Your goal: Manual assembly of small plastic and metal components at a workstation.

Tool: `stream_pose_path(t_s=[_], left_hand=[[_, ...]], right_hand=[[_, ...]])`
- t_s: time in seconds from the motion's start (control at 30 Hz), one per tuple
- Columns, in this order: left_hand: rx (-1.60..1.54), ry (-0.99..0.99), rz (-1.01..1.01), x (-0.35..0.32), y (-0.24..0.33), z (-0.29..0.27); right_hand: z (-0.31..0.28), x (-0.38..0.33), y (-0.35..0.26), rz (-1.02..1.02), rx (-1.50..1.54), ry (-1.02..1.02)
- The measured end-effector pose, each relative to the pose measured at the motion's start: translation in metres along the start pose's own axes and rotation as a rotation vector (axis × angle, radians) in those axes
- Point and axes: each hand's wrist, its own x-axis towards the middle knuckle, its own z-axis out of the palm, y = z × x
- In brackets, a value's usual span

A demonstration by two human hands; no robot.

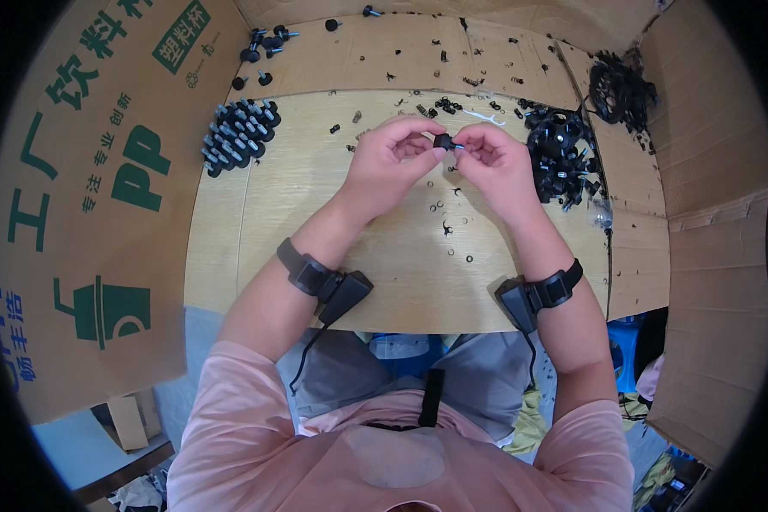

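table point(375, 286) beneath, black-headed bolt point(443, 142) between hands point(391, 164) point(502, 164)

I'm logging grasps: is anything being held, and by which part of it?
A small black knob with a bluish stud: the left grip pinches the knob, the right grip is at the stud's end, its exact contact unclear.

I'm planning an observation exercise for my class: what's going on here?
A person at a pale table is handling a small black part with a bluish stud. The left hand pinches the black body; the right hand's fingertips are at the stud. Similar studded parts stand grouped at left, with a jumbled black pile at right.
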Motion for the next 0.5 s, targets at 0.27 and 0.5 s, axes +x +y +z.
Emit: stream_pose_path(t_s=[0.27, 0.5], left_hand=[[0.083, -0.020, 0.022, -0.0005, 0.0000, -0.0009], [0.168, -0.037, 0.084, -0.0008, 0.0029, -0.0015]], right_hand=[[0.0009, -0.0019, -0.0045, -0.027, -0.173, 0.027], [0.0001, -0.0020, -0.0022, -0.036, -0.223, 0.021]])
